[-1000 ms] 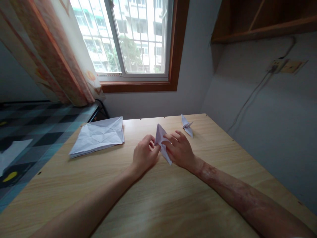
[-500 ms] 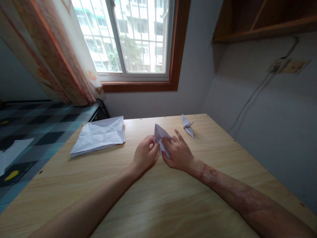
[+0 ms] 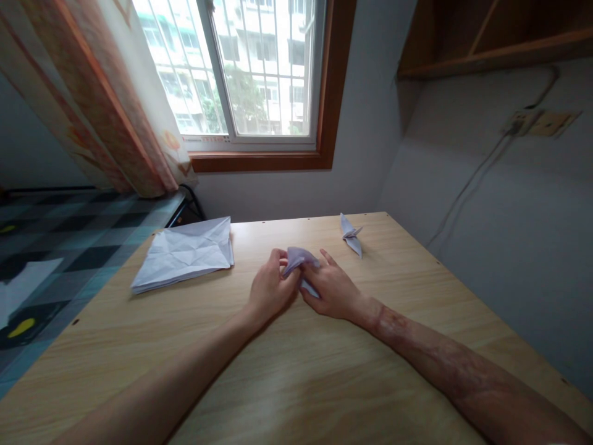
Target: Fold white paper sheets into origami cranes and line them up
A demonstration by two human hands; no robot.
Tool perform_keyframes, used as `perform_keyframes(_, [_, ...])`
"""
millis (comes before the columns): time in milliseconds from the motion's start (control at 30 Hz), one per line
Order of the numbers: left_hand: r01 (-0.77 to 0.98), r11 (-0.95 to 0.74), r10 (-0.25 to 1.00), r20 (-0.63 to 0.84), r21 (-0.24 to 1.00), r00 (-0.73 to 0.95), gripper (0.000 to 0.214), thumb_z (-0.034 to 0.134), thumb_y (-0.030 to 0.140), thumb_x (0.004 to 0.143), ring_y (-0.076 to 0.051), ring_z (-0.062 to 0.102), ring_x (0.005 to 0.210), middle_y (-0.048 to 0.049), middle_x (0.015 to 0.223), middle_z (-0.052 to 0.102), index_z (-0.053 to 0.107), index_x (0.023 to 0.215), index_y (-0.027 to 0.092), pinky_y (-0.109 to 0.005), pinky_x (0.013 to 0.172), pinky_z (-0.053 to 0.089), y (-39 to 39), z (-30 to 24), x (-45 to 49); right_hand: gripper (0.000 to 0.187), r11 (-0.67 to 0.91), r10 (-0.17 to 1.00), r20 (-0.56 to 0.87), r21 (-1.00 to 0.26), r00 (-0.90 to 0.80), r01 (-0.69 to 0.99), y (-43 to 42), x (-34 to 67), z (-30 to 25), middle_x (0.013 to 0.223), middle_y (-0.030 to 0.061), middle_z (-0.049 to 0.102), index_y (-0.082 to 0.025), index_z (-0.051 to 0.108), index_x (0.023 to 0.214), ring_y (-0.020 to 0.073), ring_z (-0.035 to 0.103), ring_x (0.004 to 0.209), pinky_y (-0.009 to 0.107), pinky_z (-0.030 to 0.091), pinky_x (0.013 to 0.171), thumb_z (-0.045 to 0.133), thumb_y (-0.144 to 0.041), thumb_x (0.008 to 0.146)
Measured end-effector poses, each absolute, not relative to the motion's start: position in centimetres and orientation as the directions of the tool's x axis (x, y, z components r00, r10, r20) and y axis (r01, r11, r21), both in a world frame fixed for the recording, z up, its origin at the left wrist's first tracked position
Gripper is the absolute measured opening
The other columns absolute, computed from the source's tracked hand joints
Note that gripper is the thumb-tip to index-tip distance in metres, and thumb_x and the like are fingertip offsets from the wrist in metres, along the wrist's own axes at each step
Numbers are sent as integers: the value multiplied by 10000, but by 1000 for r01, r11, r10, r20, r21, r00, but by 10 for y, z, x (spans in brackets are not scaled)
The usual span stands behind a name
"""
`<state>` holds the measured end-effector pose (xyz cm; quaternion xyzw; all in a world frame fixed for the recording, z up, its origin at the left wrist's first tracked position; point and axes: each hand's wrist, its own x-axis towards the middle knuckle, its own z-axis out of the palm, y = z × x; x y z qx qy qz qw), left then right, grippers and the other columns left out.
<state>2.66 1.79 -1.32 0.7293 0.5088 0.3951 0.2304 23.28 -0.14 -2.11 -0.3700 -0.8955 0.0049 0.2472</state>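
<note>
the paper (image 3: 299, 256), standing tall a second ago, is now bent low over the surface (image 3: 296, 371) between both hands. left hand (image 3: 271, 288) pinches its left tip, right hand (image 3: 332, 288) grips its other side; the fold looks nearly pressed.

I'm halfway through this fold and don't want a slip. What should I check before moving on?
1. Left hand pinches the paper: ok.
2. Right hand holds the paper: ok.
3. Paper edges lined up: cannot tell, fingers hide them.
4. Crane apart from both hands: ok.
5. Stack lies on the table, apart from both hands: ok.
</note>
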Motion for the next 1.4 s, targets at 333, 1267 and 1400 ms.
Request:
perform_keyframes(333, [573,-575,814,479,584,329,339,579,78,890,-249,747,1017,-87,1235,758,752,1144,222,-401,957,601,32,-22,15,355,691,704,438,-239,-559,683,-2,241,-18,1395,135,771,-228,688,1402,331,703,1290,570,380,1280,654,-341,1066])
perform_keyframes(1267, [535,-773,624,256,342,738,495,517,396,1128,-311,507,1594,-98,1698,569,607,1607,308,-566,1349,347,27,-16,5,77,432,866,482,-589,-132,683,38,265,-45,1009,61,715,-209,718,965,251,640,1006,379,522,923,750,-179,901])
perform_keyframes(1400, [620,-724,690,300,302,659,474,563,388,1102,-331,533,1555,-124,1683,576,636,1554,265,-571,1319,388,30,-21,5,67,488,830,506,-456,-235,744,30,260,-39,958,56,698,-207,702,889,242,624,944,368,484,874,740,-184,940])
